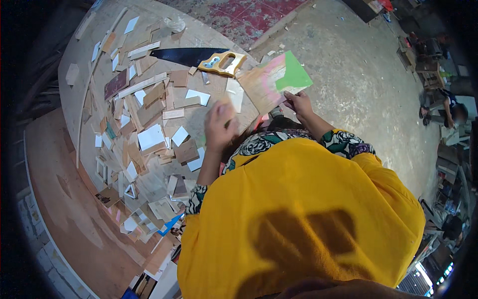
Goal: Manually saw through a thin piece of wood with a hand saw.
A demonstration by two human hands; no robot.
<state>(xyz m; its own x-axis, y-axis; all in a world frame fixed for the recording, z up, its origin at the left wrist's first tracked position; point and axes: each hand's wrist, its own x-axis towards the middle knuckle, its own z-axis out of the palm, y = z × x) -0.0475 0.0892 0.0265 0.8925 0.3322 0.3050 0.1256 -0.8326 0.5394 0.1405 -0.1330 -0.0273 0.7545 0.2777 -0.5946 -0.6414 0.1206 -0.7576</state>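
My right hand (pixel 298 103) grips the near edge of a thin square wooden board (pixel 276 79). Bare wood, a pink band and a bright green patch show on its face. My left hand (pixel 220 127) is blurred by motion, to the left of the board and apart from it. Its fingers look curled around a small tan piece whose kind I cannot make out. Just beyond lies a handsaw (pixel 219 61) with a dark blade and a yellowish wooden handle. A white flat piece (pixel 234 95) rests on the table between the left hand and the saw.
Many wood and white offcuts (pixel 152 137) cover the table (pixel 149 10). A long thin strip (pixel 85 102) runs along its left side, beside a brown sheet (pixel 64 199). A blue triangular piece (pixel 171 225) lies near my left side. Another person (pixel 453 112) is far right on the concrete floor (pixel 348 65).
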